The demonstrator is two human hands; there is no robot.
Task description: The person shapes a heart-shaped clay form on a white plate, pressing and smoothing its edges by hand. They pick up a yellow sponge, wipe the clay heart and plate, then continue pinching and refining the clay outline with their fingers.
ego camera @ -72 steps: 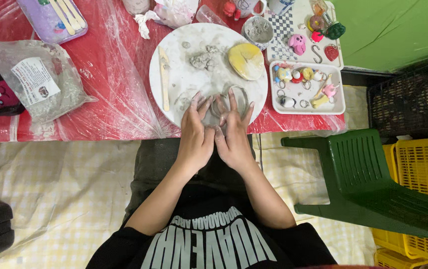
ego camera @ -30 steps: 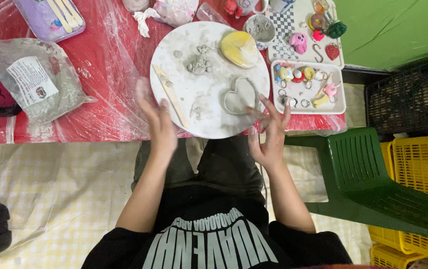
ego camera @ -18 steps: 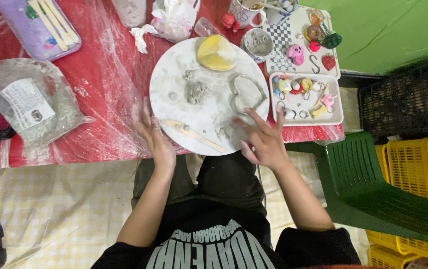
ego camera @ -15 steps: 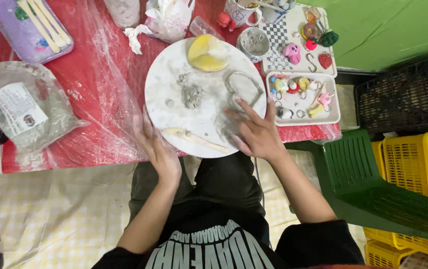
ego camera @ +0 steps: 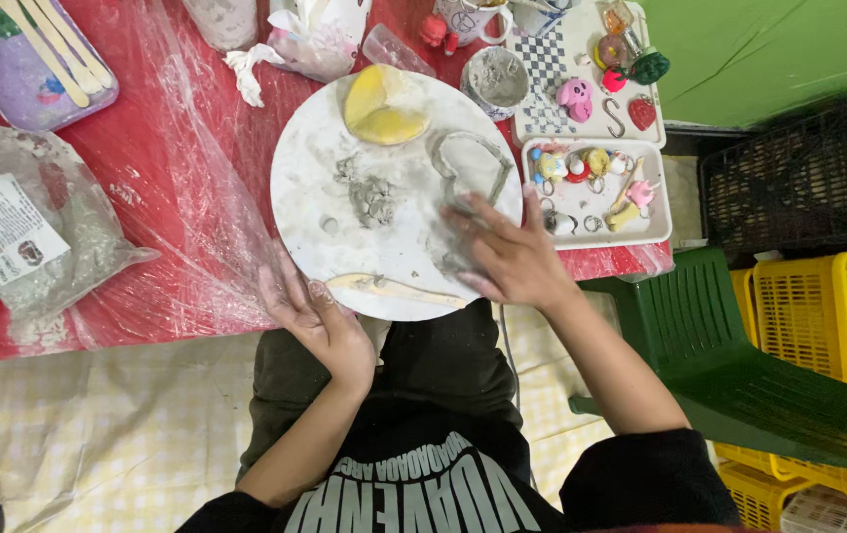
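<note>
Clay, grey and wet-looking, shaped as a heart outline [ego camera: 470, 163], lies on the right half of our round white board [ego camera: 320, 188], which rests on plastic-covered red table [ego camera: 162, 158]. Our right hand [ego camera: 512, 259] lies flat, fingers spread, fingertips touching the heart's lower edge. Our left hand [ego camera: 315, 321] sits open, fingers loose, at the board's near-left rim. Wooden tool [ego camera: 394, 289] lies between the hands; crumbled clay scraps [ego camera: 374, 197] at centre; yellow sponge [ego camera: 384, 106] at the far edge. White tray [ego camera: 640, 232] to the right holds small coloured charms [ego camera: 581, 166].
</note>
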